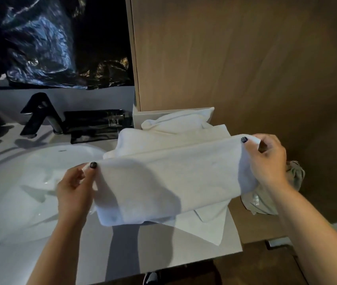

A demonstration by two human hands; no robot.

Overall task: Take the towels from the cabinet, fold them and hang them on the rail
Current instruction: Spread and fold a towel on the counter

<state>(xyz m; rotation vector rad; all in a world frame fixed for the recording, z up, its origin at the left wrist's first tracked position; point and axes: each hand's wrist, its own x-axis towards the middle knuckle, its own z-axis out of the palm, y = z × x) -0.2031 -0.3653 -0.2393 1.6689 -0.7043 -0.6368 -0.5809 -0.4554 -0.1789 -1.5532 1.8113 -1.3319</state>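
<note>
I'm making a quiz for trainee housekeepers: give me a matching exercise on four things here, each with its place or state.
Things:
1. white towel
2. black tap
3. white basin
4. crumpled grey cloth

Places or states:
A. behind the right hand
B. sunk in the counter, left
C. stretched between the left hand and the right hand
D. standing behind the basin

Pairs: 1-C, 2-D, 3-B, 4-A

A pale countertop (155, 251) carries a white basin (19, 192) sunk into its left part, with a black tap (40, 114) standing behind it at the back edge. Just right of the tap lies a black pouch (96, 125), and white towels (163, 140) are heaped toward the back right corner, one spreading to the right edge.
</note>
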